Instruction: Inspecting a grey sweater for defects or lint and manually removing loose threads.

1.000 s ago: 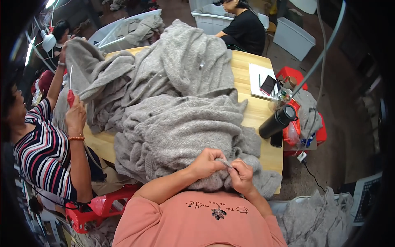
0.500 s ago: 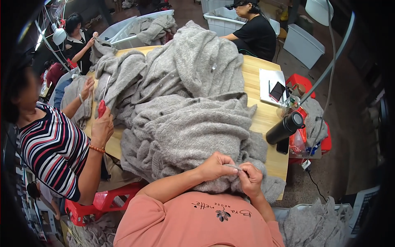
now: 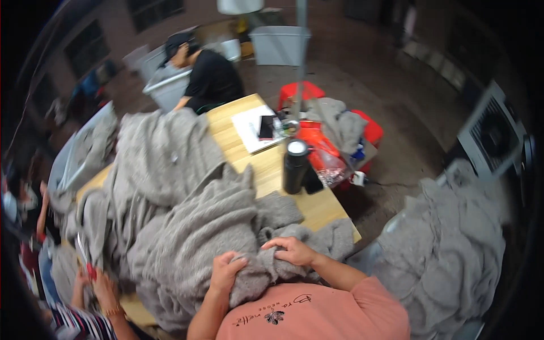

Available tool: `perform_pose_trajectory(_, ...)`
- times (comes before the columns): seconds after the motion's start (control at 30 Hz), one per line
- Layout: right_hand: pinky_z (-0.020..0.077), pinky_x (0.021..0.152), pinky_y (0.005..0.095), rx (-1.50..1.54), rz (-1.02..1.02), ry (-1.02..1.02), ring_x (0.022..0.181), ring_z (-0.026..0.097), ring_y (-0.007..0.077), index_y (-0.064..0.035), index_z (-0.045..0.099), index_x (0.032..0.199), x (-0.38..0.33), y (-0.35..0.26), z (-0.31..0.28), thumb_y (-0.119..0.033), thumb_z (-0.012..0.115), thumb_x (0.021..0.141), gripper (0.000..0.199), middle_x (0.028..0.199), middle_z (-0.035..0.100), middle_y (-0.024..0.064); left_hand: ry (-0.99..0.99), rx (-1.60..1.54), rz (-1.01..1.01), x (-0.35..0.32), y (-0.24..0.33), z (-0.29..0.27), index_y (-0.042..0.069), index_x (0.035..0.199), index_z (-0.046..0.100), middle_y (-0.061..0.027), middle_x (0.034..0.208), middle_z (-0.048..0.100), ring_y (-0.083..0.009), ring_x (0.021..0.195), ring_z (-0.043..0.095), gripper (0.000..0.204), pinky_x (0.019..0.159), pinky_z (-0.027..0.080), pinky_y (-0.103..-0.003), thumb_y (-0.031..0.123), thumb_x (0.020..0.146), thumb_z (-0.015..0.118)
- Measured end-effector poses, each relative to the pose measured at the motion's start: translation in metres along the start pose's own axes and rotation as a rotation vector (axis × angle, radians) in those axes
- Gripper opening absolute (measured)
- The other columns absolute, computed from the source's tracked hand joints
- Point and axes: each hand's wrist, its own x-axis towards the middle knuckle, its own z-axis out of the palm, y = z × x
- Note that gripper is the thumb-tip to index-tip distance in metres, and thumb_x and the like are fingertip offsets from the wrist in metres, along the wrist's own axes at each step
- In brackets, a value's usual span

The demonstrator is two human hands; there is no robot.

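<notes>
A grey knitted garment (image 3: 262, 271) lies bunched at the near edge of the table, close against my body. My left hand (image 3: 225, 273) is closed on its left part, thumb over the folded knit. A short way to the right, my right hand (image 3: 291, 251) grips the same garment, fingers curled over its upper edge. Some fingertips of both hands are sunk in the folds. Beyond them a large heap of grey knits (image 3: 170, 170) spreads over the wooden table (image 3: 263, 170).
A black flask (image 3: 295, 170), a phone and papers (image 3: 249, 131) lie along the table's right side. A co-worker at left holds red-handled scissors (image 3: 90, 271); another, in black (image 3: 214, 79), sits at the far side. More grey knits (image 3: 436, 255) fill a bin at right.
My view has swung to the right. My hands were pinched together at a bit of the knit; now they are apart, each gripping the bunched garment.
</notes>
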Motion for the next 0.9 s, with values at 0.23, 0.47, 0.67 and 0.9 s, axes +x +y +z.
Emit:
perform_pose_trajectory(0.23, 0.0428, 0.071, 0.0363, -0.379, -0.125, 0.238, 0.082, 0.055, 0.0309, -0.0012, 0.056, 0.075, -0.001, 0.024, 0.0, 0.007, 0.047, 0.06, 0.019, 0.082, 0.056, 0.0126, 0.036, 0.064, 0.088, 0.004, -0.022, -0.006, -0.001, 0.072, 0.059, -0.001, 0.068, 0.058, -0.0082, 0.061, 0.051, 0.006, 0.057, 0.04, -0.022, 0.002, 0.067, 0.057)
perform_pose_trajectory(0.47, 0.0441, 0.071, 0.0328, -0.414, -0.204, 0.447, 0.08, 0.057, 0.0263, -0.0004, 0.054, 0.087, -0.001, 0.017, -0.005, 0.011, 0.046, 0.064, 0.027, 0.083, 0.056, 0.0132, -0.01, -0.07, 0.084, 0.015, -0.021, -0.002, -0.001, 0.08, 0.058, -0.0044, 0.075, 0.061, -0.0105, 0.063, 0.055, 0.01, 0.06, 0.044, -0.021, 0.001, 0.07, 0.055)
perform_pose_trajectory(0.67, 0.0441, 0.072, 0.0222, 0.098, -0.262, 0.543, 0.078, 0.055, 0.0098, 0.0004, 0.058, 0.09, -0.01, -0.015, 0.002, 0.008, 0.05, 0.072, 0.021, 0.082, 0.06, 0.0034, 0.06, -0.087, 0.055, 0.008, -0.019, -0.003, 0.0, 0.073, 0.06, -0.0015, 0.07, 0.06, -0.0067, 0.062, 0.051, 0.002, 0.06, 0.04, -0.019, 0.001, 0.072, 0.059)
perform_pose_trajectory(0.9, 0.044, 0.073, 0.0267, 0.029, -0.395, 0.118, 0.085, 0.057, 0.0201, -0.001, 0.058, 0.088, -0.01, -0.042, 0.016, 0.011, 0.051, 0.065, 0.027, 0.088, 0.058, 0.01, 0.086, 0.116, 0.061, -0.003, -0.014, 0.001, -0.002, 0.076, 0.061, -0.0017, 0.07, 0.059, -0.0085, 0.064, 0.051, 0.009, 0.061, 0.041, -0.023, 0.003, 0.068, 0.061)
